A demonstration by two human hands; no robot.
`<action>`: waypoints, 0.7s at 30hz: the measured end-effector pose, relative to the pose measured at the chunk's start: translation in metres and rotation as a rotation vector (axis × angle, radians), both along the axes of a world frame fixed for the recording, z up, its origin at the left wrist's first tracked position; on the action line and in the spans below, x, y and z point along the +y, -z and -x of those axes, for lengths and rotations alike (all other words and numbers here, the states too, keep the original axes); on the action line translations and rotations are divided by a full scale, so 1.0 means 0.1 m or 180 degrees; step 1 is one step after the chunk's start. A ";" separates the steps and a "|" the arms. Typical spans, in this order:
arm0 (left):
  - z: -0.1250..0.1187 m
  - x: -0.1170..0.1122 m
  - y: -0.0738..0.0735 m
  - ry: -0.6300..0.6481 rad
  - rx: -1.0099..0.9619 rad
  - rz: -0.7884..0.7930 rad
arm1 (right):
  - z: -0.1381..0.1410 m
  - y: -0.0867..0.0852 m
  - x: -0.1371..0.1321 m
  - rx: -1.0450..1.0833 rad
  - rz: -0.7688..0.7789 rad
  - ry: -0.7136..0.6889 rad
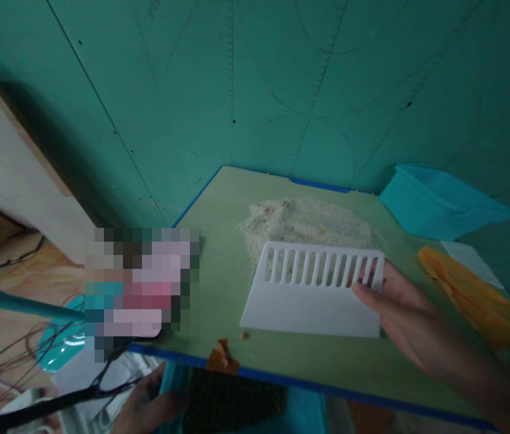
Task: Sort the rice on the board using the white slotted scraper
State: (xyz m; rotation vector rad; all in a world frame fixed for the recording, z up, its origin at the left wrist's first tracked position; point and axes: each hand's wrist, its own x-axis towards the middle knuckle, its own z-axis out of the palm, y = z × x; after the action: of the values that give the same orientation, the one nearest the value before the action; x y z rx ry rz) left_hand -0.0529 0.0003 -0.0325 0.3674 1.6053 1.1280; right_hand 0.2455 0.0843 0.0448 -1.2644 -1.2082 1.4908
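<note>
In my right hand [399, 307] is a white plastic scraper [309, 310] with a row of slots along its upper edge, my thumb on its near face and fingers behind. The scraper stands over the green tabletop [210, 253], in front of a spread-out heap of pale granules [318, 217] with some tan bits among them. Below the table's front edge, my left hand [151, 401] grips the left rim of a blue tub [307, 410], which holds dark granules [234, 398]. The table edge hides part of the tub.
At the right lie a turquoise open container [436, 199] and an orange cloth [476, 301]. A torn orange-brown scrap [223, 357] sits on the front edge. A black strap [69, 401] crosses the lower left, with loose wires [6, 386] behind. The green wall [192, 90] backs the table.
</note>
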 end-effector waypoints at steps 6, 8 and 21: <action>-0.01 -0.03 0.01 0.0167 -0.0359 0.0012 | 0.06 0.00 -0.02 0.0052 0.0091 -0.0108; 0.01 -0.04 0.04 0.0219 -0.0326 0.0038 | 0.07 0.00 -0.05 0.0094 0.0150 -0.0177; 0.01 -0.02 0.14 0.0603 -0.0188 -0.0032 | -0.10 0.07 -0.26 0.0055 0.0456 -0.0037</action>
State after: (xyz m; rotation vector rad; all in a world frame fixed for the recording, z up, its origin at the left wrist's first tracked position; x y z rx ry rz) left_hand -0.0543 -0.0022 -0.0461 0.4782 1.4807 0.9940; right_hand 0.2559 0.0584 0.0381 -1.3377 -1.1156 1.6175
